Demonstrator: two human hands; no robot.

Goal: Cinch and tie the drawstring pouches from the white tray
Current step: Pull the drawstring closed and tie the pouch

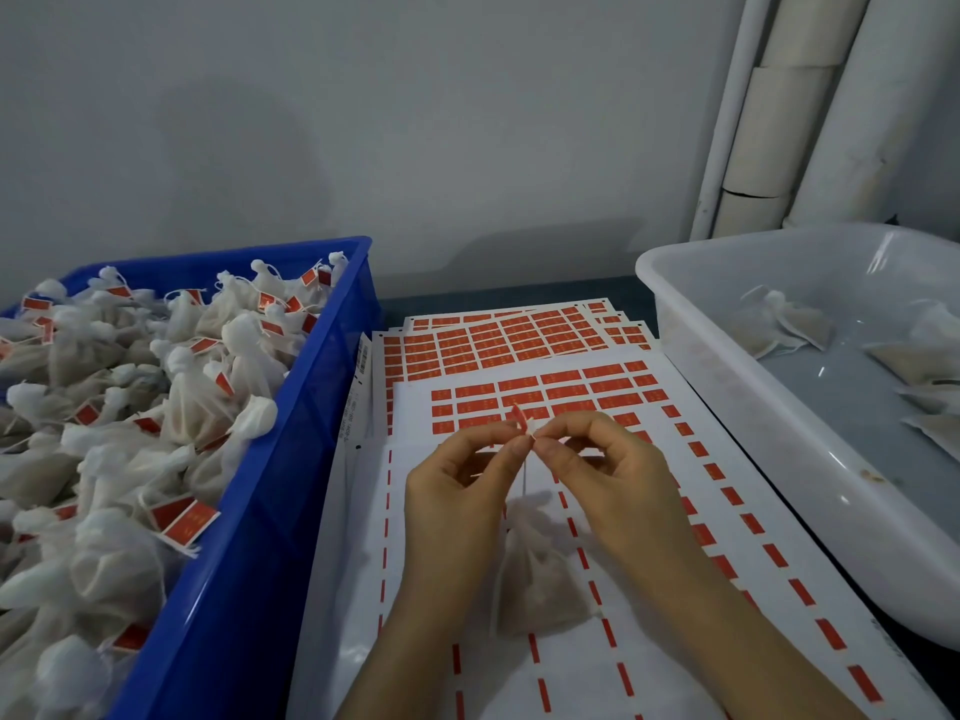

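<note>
A small white mesh pouch (pixel 535 584) with brownish filling hangs by its white drawstring (pixel 526 475) above the sticker sheets. My left hand (pixel 457 491) and my right hand (pixel 613 470) meet at the string's top end. Both pinch a small red sticker (pixel 519 419) folded around the string between thumb and forefinger. The white tray (pixel 727 407) stands at the right with several untied pouches (pixel 779 324) lying in it.
A blue crate (pixel 270 511) at the left is heaped with tied, red-labelled pouches (pixel 182 517). Sheets of red stickers (pixel 519 345) cover the table in the middle, some mostly peeled. White pipes (pixel 779 122) run up the wall at the back right.
</note>
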